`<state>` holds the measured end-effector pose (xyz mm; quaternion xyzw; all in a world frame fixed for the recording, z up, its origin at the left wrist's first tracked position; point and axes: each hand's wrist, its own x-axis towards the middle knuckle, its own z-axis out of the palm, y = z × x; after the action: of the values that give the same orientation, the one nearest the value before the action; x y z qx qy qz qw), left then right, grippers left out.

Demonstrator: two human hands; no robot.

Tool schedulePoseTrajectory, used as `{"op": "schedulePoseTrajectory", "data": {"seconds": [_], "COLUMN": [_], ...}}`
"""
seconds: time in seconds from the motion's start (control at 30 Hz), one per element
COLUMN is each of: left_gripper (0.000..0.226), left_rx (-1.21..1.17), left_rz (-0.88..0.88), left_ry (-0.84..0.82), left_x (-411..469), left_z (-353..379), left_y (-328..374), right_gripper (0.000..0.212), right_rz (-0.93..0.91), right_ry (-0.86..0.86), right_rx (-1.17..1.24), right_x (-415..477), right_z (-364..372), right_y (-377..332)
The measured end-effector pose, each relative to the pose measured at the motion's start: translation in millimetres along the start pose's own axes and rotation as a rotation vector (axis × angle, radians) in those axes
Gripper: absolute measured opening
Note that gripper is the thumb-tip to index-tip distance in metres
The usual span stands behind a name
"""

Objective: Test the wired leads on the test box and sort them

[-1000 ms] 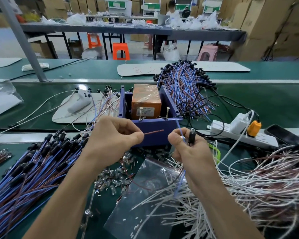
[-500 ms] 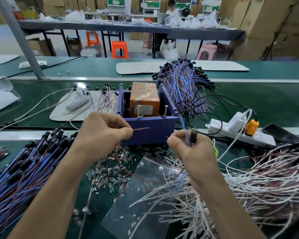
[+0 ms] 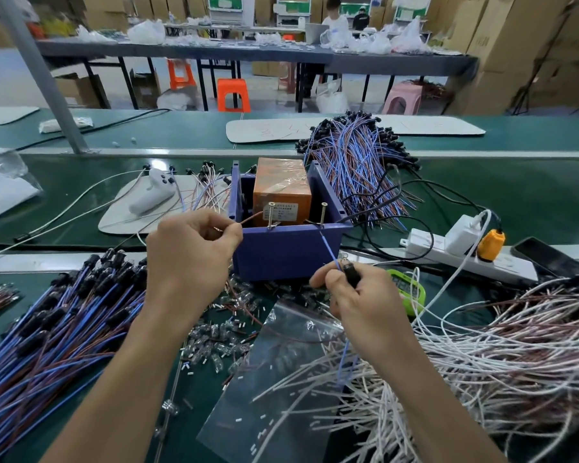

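Lead: left hand pinches brown wire, tip near left screw; right hand pinches blue wire, tip at its 11 o'clock by right screw. Press both tips firmly.

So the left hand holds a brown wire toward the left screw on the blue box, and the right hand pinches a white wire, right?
Not quite: the head view shows the right hand pinching a blue wire, not a white one. The left hand does hold the brown wire toward the left screw on the blue box.
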<state>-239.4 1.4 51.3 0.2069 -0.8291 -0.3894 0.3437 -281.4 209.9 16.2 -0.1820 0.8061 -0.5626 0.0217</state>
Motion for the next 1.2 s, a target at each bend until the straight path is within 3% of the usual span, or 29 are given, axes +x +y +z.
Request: {"op": "schedulePoseTrajectory", "data": {"seconds": [0.13,0.27,0.4,0.5,0.63,0.77,0.93,1.2], "left_gripper": [0.021,0.022,0.023,0.022,0.008,0.019,0.017,0.018], "left_rx": [-0.003,-0.060,-0.126,-0.174,-0.287,-0.195,-0.045,-0.061], "left_rz": [-0.004,0.006,0.007,0.013,-0.015,-0.031,-0.059,-0.074], "left_ry": [-0.014,-0.108,-0.148,-0.190,-0.284,-0.215,-0.061,-0.037], "left_x": [0,2,1,0,-3,-4,-4,-4], "left_z": [-3,-5,-2,0,3,6,9,11], "left_y": [-2,-5,-5,-4,1,0,-2,-2], "right_gripper": [0.028,0.007,0.007,0.025,0.027,0.038,0.040,0.043], "right_rz": [0.014,-0.010,0.000,0.019,0.015,0.028,0.090,0.166], "right_ry": [-0.053,-0.027,-0.044,-0.168,-0.251,-0.251,-0.163,-0.122], "right_rx": [0.058,0.024,0.083,0.181,0.264,0.301,0.218,0.095], "right_x": [0,0,2,1,0,1,6,28], "right_z": [-2,-2,-3,-5,-6,-4,-6,-18], "right_y": [1,1,3,4,3,5,9,-1]}}
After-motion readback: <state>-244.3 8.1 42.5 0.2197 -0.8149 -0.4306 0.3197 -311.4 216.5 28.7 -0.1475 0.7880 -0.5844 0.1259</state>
